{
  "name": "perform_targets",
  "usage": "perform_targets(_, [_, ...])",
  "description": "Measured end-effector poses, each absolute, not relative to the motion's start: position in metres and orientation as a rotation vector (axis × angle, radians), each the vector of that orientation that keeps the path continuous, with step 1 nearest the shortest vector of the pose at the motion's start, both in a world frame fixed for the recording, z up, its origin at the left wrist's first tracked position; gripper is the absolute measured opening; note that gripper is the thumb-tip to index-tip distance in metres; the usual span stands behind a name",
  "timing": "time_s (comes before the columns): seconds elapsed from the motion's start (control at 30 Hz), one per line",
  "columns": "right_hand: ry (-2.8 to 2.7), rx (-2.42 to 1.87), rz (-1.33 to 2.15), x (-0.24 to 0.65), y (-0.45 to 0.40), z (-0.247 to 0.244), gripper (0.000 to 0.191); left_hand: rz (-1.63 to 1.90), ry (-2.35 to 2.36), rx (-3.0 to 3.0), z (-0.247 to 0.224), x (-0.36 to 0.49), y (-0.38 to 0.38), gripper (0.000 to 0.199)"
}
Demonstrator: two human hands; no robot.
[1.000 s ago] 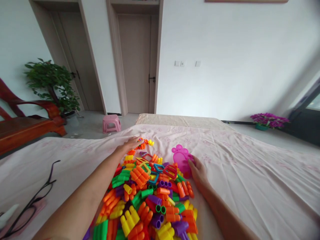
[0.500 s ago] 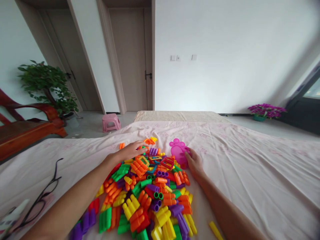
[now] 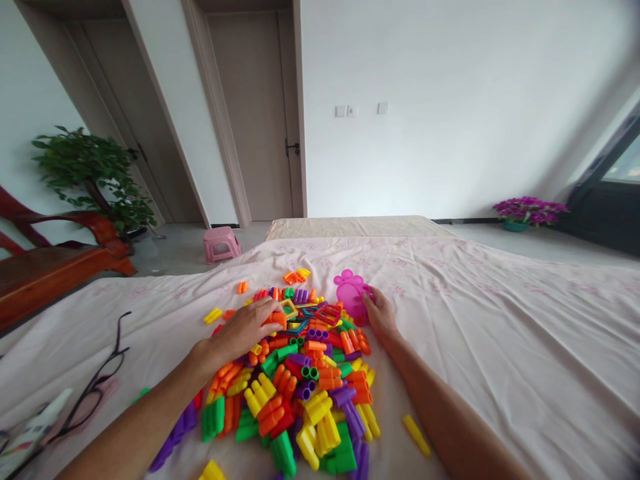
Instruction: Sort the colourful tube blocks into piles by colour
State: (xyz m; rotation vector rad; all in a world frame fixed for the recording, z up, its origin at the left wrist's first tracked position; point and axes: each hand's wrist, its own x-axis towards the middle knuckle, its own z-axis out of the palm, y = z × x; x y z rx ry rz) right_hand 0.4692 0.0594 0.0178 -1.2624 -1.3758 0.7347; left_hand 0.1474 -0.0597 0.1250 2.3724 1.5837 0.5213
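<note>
A heap of plastic pieces in orange, green, yellow, purple and red (image 3: 300, 380) lies on the pale flowered cloth (image 3: 480, 333). My left hand (image 3: 255, 323) is at the heap's upper left, its fingers closed on an orange piece (image 3: 276, 321). To the right of the heap's far end, my right hand (image 3: 381, 312) pinches the edge of a pink paw-shaped plate (image 3: 350, 293). Red, yellow and blue frame-like pieces lie between the two hands. A single yellow piece (image 3: 416, 435) rests beside my right forearm.
Black-framed glasses (image 3: 95, 387) and a white tube (image 3: 37, 430) lie at the left. Beyond the cloth are a pink stool (image 3: 221, 245), a wooden armchair (image 3: 65, 257), a leafy plant (image 3: 93, 170) and purple flowers (image 3: 531, 210).
My left hand has moved back toward me from the heap's far edge and now grips an orange piece. My right hand still holds the pink plate. The view has shifted slightly.
</note>
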Motion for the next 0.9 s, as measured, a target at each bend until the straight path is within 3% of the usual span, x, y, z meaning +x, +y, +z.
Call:
perform_targets(0.27, [-1.384,-1.244,0.719,0.469,0.06,0.018,0.04,0.68,1.708,2.326,0.098,0.137,-0.066,0.016])
perform_targets(0.63, [-1.327,-1.197,0.783,0.469,0.059,0.019,0.036,0.965,1.715,1.915,0.106,0.146,-0.061,0.033])
perform_targets(0.9, [-1.041,-0.999,1.098,0.465,0.055,0.029,0.05,0.972,1.673,1.826,0.12,0.169,-0.064,0.031])
